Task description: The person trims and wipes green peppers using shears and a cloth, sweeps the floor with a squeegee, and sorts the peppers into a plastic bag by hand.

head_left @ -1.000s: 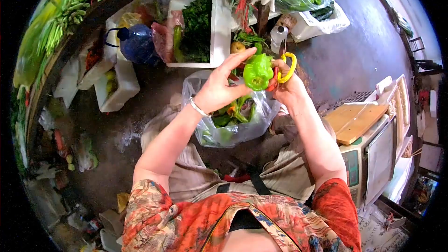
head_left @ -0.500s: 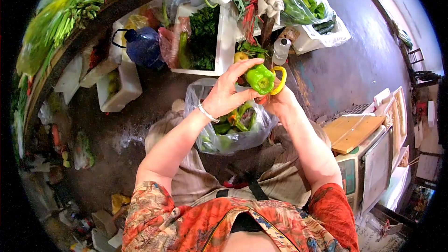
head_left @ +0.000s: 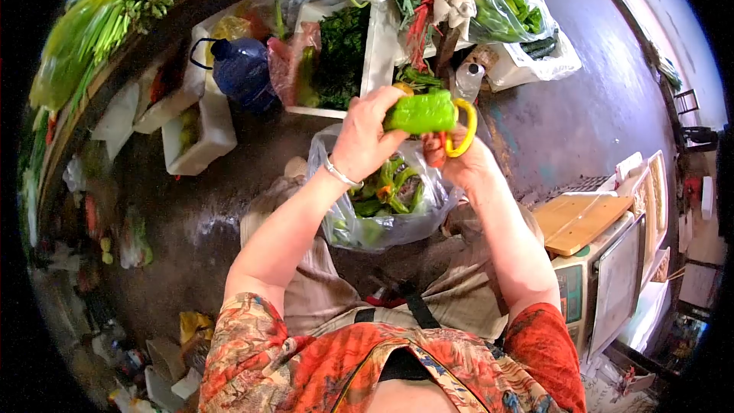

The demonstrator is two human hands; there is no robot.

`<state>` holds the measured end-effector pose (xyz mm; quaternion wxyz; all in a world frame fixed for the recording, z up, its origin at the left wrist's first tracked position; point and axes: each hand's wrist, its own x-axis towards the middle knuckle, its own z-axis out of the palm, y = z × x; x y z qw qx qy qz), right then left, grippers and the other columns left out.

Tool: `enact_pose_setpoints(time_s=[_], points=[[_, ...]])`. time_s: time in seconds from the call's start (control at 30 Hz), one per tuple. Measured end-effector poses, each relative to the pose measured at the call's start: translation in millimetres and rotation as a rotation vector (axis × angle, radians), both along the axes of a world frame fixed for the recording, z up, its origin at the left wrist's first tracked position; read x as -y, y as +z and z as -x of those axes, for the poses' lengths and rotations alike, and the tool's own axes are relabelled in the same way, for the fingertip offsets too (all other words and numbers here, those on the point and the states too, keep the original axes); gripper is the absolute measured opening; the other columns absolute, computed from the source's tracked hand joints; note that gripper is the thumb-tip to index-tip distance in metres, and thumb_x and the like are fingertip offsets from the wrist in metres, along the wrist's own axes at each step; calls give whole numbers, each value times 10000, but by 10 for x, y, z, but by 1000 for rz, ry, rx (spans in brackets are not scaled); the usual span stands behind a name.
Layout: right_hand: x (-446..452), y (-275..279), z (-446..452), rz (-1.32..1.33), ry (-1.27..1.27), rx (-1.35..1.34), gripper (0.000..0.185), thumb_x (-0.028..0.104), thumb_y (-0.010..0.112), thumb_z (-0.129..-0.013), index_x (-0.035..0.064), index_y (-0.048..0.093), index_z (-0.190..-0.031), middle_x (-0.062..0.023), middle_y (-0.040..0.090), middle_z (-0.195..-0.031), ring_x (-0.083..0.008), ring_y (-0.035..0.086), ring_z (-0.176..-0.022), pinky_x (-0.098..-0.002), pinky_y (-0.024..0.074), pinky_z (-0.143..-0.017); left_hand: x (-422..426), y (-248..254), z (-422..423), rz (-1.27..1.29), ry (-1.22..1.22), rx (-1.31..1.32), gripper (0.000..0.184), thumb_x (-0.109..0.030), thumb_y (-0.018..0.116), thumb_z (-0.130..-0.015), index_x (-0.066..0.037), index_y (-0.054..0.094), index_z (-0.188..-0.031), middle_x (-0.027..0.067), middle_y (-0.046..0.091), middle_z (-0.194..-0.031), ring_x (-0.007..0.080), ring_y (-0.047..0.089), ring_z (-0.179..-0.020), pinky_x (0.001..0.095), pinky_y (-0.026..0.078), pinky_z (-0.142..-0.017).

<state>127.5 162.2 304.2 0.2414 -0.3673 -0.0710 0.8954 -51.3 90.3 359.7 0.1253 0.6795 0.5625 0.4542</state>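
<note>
My left hand [head_left: 365, 131] is closed around one end of a green bell pepper [head_left: 423, 112], which lies sideways above the bag. My right hand [head_left: 468, 159] is just right of the pepper, its fingers curled on a yellow loop-shaped item [head_left: 469, 136]. Something red-orange shows by those fingers; its exact kind is unclear. Beneath both hands, a clear plastic bag [head_left: 344, 231] between my legs contains several green peppers [head_left: 391, 187], with some orange among them. The loop's near side overlaps the pepper's free end; contact between them cannot be made out.
Ahead stands a white foam box [head_left: 372, 57] of dark leafy greens. A blue jug [head_left: 243, 76] is to its left and a clear bottle [head_left: 469, 80] to its right. Bagged green vegetables [head_left: 514, 11] sit farther right. A wooden board [head_left: 585, 223] rests on a machine near my right elbow.
The pepper has turned from end-on to sideways in my left hand. My right hand has shifted slightly right and down, with the yellow loop turned more upright.
</note>
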Motion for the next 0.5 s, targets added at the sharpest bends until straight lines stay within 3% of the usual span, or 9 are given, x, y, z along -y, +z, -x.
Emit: enact_pose_setpoints(time_s=[0.07, 0.13, 0.3, 0.43, 0.5], points=[[-52, 91, -41, -198, -54, -37, 212, 189, 692, -827, 89, 559, -959, -106, 624, -818, -125, 566, -604, -200, 428, -456, -29, -53, 75, 47, 99, -40, 364, 9, 651, -623, 10, 563, -976, 164, 601, -916, 348, 597, -861, 376, 470, -775], [-48, 201, -68, -229, -117, -97, 211, 181, 698, -823, 92, 559, -955, -94, 629, -848, -134, 585, -647, -211, 439, -481, -42, -124, 129, 54, 131, -43, 352, 16, 647, -620, 1, 579, -965, 160, 593, -914, 352, 586, -859, 381, 468, -771], [66, 316, 24, -650, -55, 202, 381, 191, 735, -777, 32, 545, -1067, -54, 622, -878, -123, 597, -671, -224, 437, -500, -25, -202, 58, 39, 128, -118, 366, 19, 658, -626, -26, 583, -981, 140, 580, -904, 346, 570, -875, 384, 457, -782], [101, 363, 33, -683, 5, 207, 318, 141, 709, -778, 30, 557, -1034, -52, 625, -849, -114, 588, -613, -214, 434, -482, 15, -169, -13, 56, 83, -207, 405, -15, 706, -619, -69, 583, -1002, 119, 577, -919, 333, 557, -903, 394, 441, -792], [17, 306, -45, -573, -22, 111, 303, 129, 703, -773, 32, 560, -1021, -54, 624, -822, -117, 578, -571, -217, 438, -459, 27, -90, -15, 103, 87, -229, 376, -51, 725, -642, -76, 585, -991, 105, 590, -935, 312, 566, -916, 393, 436, -803]])
